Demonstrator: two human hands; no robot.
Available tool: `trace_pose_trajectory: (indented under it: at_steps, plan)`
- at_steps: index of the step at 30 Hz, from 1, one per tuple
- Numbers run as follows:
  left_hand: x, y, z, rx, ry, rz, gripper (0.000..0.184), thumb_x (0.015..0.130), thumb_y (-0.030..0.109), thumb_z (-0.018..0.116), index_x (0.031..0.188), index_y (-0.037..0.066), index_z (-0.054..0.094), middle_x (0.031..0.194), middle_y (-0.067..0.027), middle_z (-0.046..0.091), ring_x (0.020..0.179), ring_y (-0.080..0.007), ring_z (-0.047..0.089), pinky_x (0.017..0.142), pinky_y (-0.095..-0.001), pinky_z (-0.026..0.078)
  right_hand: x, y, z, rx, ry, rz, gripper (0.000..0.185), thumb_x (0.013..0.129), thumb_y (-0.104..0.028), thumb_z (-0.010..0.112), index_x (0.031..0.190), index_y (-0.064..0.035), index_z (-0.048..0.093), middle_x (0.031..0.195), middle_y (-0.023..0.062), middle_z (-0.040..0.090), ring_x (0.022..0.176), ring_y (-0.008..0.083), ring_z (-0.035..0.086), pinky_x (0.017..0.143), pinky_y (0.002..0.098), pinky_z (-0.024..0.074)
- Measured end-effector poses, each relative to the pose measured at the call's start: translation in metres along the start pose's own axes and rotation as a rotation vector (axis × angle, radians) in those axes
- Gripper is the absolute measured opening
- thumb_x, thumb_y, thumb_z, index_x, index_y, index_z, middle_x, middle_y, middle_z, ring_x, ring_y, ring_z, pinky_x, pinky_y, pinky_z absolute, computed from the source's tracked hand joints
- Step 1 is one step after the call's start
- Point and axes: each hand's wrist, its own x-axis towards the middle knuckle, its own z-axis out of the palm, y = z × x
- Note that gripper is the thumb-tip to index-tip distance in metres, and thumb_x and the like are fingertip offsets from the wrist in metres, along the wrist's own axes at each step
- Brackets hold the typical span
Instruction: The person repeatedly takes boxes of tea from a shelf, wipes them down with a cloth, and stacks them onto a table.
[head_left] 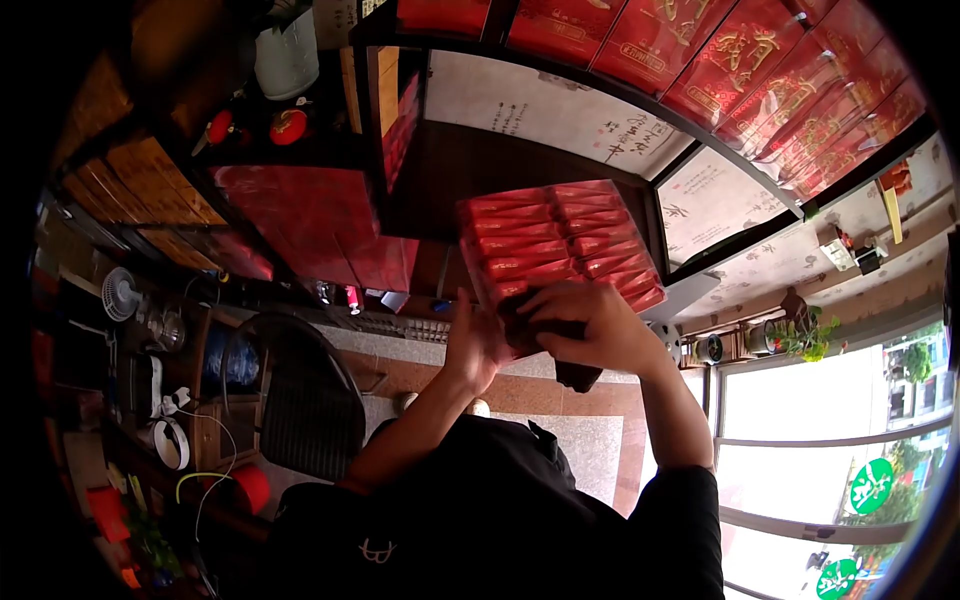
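A clear-wrapped pack of red packets [560,235], set in two rows, is in front of me, its far part over a dark shelf [430,190]. My left hand [472,345] supports the near left edge of the pack, thumb up along its side. In my right hand [590,325] is a dark cloth [578,374], bunched under the curled fingers and resting against the near end of the pack. Part of the cloth hangs below the hand.
Red gift packs [700,60] fill the upper shelf, and more red boxes [300,215] stand at the left. A black chair [312,410] is at the lower left. Windows [800,400] are on the right, with a potted plant [808,335] on the ledge.
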Motion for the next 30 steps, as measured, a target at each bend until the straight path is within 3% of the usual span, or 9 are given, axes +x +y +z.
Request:
trace_pose_trajectory:
  at_steps: [1, 2, 4, 5, 10, 13, 19, 26, 30]
  plan:
    - [-0.004, 0.005, 0.008, 0.072, -0.047, 0.011, 0.076, 0.095, 0.068, 0.023, 0.148, 0.014, 0.030, 0.144, -0.0119, 0.044, 0.128, -0.0282, 0.050, 0.103, -0.0493, 0.044, 0.001, 0.013, 0.000, -0.153, 0.159, -0.068, 0.028, 0.080, -0.021, 0.070, 0.105, -0.0087, 0.073, 0.126, 0.0131, 0.060, 0.128, 0.0304, 0.049, 0.107, 0.0449, 0.0418]
    - [-0.007, 0.008, 0.013, 0.144, -0.094, 0.025, 0.085, 0.093, 0.073, 0.019, 0.150, 0.010, 0.024, 0.149, -0.0139, 0.039, 0.134, -0.0290, 0.044, 0.107, -0.0490, 0.041, 0.001, 0.020, 0.009, -0.152, 0.158, -0.068, 0.028, 0.080, -0.021, 0.070, 0.105, -0.0087, 0.073, 0.126, 0.0131, 0.060, 0.128, 0.0304, 0.049, 0.107, 0.0449, 0.0418]
    - [-0.010, 0.010, 0.004, 0.124, -0.063, -0.013, 0.085, 0.093, 0.073, 0.017, 0.150, 0.009, 0.023, 0.149, -0.0140, 0.039, 0.135, -0.0291, 0.043, 0.107, -0.0475, 0.043, 0.001, 0.027, 0.039, -0.645, 0.095, -0.260, 0.036, 0.084, -0.032, 0.068, 0.116, -0.0159, 0.069, 0.144, 0.0077, 0.047, 0.137, 0.0304, 0.039, 0.108, 0.0614, 0.0322]
    - [-0.010, 0.008, -0.002, 0.134, 0.009, -0.033, 0.085, 0.093, 0.073, 0.019, 0.150, 0.009, 0.024, 0.148, -0.0139, 0.040, 0.134, -0.0291, 0.044, 0.105, -0.0464, 0.044, 0.002, 0.033, 0.051, -0.739, 0.021, -0.177, 0.043, 0.088, -0.039, 0.062, 0.127, -0.0215, 0.063, 0.154, 0.0020, 0.034, 0.143, 0.0301, 0.029, 0.107, 0.0712, 0.0239]
    - [-0.013, 0.003, 0.005, 0.195, 0.086, 0.069, 0.075, 0.095, 0.063, 0.041, 0.146, 0.007, 0.031, 0.141, -0.0122, 0.046, 0.129, -0.0264, 0.049, 0.101, -0.0433, 0.048, 0.037, 0.059, 0.038, -0.577, 0.175, -0.105, 0.043, 0.095, -0.034, 0.054, 0.135, -0.0180, 0.055, 0.149, 0.0027, 0.042, 0.141, 0.0288, 0.035, 0.103, 0.0651, 0.0337]
    - [-0.008, -0.003, -0.012, 0.258, 0.098, 0.017, 0.062, 0.089, 0.034, 0.069, 0.137, 0.006, 0.040, 0.130, -0.0083, 0.053, 0.119, -0.0187, 0.054, 0.098, -0.0374, 0.050, 0.058, 0.101, 0.014, -0.635, 0.463, -0.029, 0.043, 0.095, -0.033, 0.055, 0.133, -0.0147, 0.056, 0.146, 0.0060, 0.046, 0.136, 0.0316, 0.041, 0.103, 0.0635, 0.0350]
    - [-0.006, -0.010, -0.020, 0.286, 0.146, 0.080, 0.062, 0.090, 0.037, 0.067, 0.137, 0.006, 0.041, 0.129, -0.0083, 0.054, 0.116, -0.0186, 0.056, 0.093, -0.0349, 0.052, 0.064, 0.164, -0.026, -0.931, 0.853, 0.533, 0.046, 0.096, -0.042, 0.049, 0.130, -0.0114, 0.057, 0.143, 0.0220, 0.045, 0.129, 0.0492, 0.043, 0.103, 0.0646, 0.0341]
    - [-0.001, -0.007, -0.024, 0.202, 0.127, 0.036, 0.065, 0.096, 0.056, 0.047, 0.139, 0.009, 0.039, 0.125, -0.0077, 0.058, 0.107, -0.0195, 0.062, 0.092, -0.0338, 0.053, 0.056, 0.065, 0.057, -0.646, 0.411, -0.151, 0.040, 0.091, -0.027, 0.059, 0.128, -0.0115, 0.059, 0.143, 0.0134, 0.049, 0.132, 0.0388, 0.044, 0.108, 0.0565, 0.0350]
    - [-0.007, -0.016, -0.050, 0.394, 0.078, 0.017, 0.075, 0.091, 0.062, 0.046, 0.144, 0.011, 0.033, 0.136, -0.0097, 0.053, 0.120, -0.0243, 0.057, 0.100, -0.0409, 0.050, 0.017, 0.069, 0.051, -0.457, 0.243, -0.171, 0.040, 0.091, -0.027, 0.059, 0.129, -0.0120, 0.059, 0.145, 0.0116, 0.046, 0.136, 0.0338, 0.041, 0.111, 0.0539, 0.0319]
